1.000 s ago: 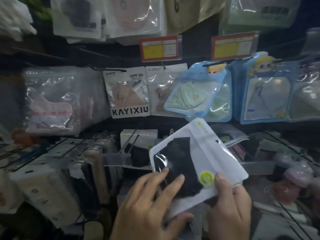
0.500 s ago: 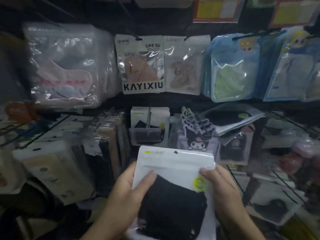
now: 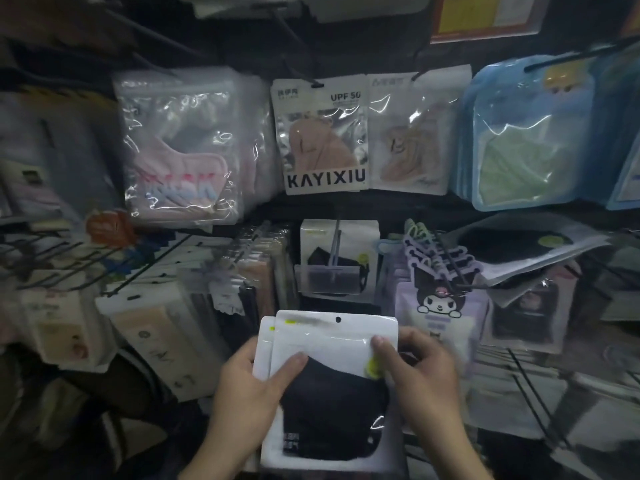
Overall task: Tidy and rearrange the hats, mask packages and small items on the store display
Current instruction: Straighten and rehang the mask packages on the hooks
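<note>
I hold a white package with a black mask (image 3: 332, 393) upright low in the middle of the view. A second white package edge shows just behind it on the left. My left hand (image 3: 249, 396) grips the left side, thumb across the clear window. My right hand (image 3: 419, 379) pinches the right edge by the yellow-green sticker. Straight above, a matching black mask package (image 3: 337, 258) hangs on a peg hook, with a clear tag in front.
Purple cartoon-character packs (image 3: 440, 299) hang right of that hook. A KAYIXIU beige mask pack (image 3: 322, 136), a pink item in clear bags (image 3: 180, 150) and blue packs with green masks (image 3: 519, 136) hang above. Loose black mask packs (image 3: 526, 244) lie at right. Wire pegs (image 3: 533, 396) stick out.
The package went from tilted and raised at right to upright and low at centre. Both hands shifted to grip its side edges. The view dropped toward the lower hooks.
</note>
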Available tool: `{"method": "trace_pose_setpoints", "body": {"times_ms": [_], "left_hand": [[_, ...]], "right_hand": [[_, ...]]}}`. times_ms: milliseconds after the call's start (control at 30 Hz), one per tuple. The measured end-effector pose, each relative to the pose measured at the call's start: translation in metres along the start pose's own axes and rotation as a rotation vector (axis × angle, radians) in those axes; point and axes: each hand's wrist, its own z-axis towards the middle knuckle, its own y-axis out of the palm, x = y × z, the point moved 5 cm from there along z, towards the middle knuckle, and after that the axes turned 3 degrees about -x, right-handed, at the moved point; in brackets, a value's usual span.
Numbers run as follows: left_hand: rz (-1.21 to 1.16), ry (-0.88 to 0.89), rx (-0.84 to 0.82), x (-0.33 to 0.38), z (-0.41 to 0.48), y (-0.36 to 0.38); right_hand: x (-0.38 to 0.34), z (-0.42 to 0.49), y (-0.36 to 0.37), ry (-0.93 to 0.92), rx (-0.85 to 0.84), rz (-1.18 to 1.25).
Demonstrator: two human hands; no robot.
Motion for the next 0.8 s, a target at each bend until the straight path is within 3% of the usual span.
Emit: {"method": "trace_pose_setpoints", "body": {"times_ms": [200,333,567,800], "left_hand": [[0.422,0.094,-0.02,0.005,0.012,-0.029],[0.673,0.147,-0.177,0.012,0.032,-0.05],[1.23,0.344,-0.426,0.047,0.037,-0.054],[1.327,0.47,-0.612,0.053,0.032,-0.046]], "right_hand": [[0.019,0.019,0.011,-0.049,0.038,0.054],[0.002,0.024,0.013,-0.081,0.06,0.102],[-0.028,0.021,0.015,-0.262,0.079,-0.044],[-0.028,0.017,0.031,-0.362,0.161,-0.067]]}}
